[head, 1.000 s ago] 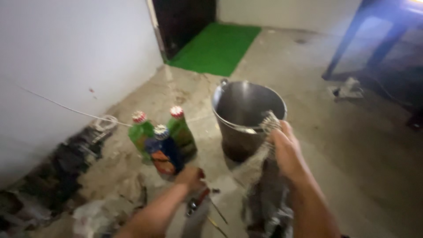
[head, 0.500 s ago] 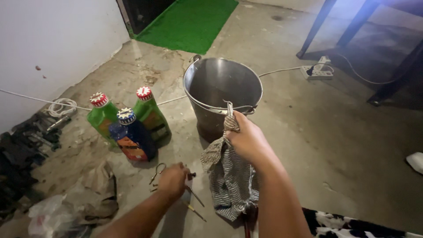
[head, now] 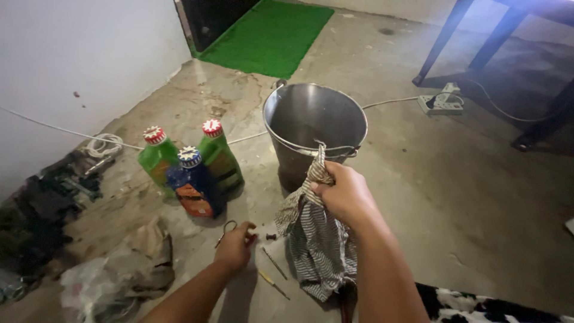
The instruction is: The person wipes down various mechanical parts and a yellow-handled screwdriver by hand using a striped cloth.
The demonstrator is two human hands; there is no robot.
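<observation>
The striped cloth (head: 314, 239) is gripped at its upper end by the right hand (head: 344, 194), whose fingers are closed tightly around the bunched fabric; it is held up just in front of the metal bucket (head: 314, 128), its top against the rim, and hangs down to the bare concrete floor (head: 454, 197). The floor is seen to be stained and dusty, bounded on the left by a white wall (head: 78, 60), with a green mat (head: 269, 36) laid at a dark doorway. Dark table legs (head: 442, 42) are seen at the upper right, beside a white power strip (head: 442, 104). Three plastic bottles (head: 191, 170) are grouped left of the bucket. The left hand (head: 234, 248) is lowered to the floor, fingers curled over small metal tools (head: 272, 263); whether anything is actually pinched cannot be told.
</observation>
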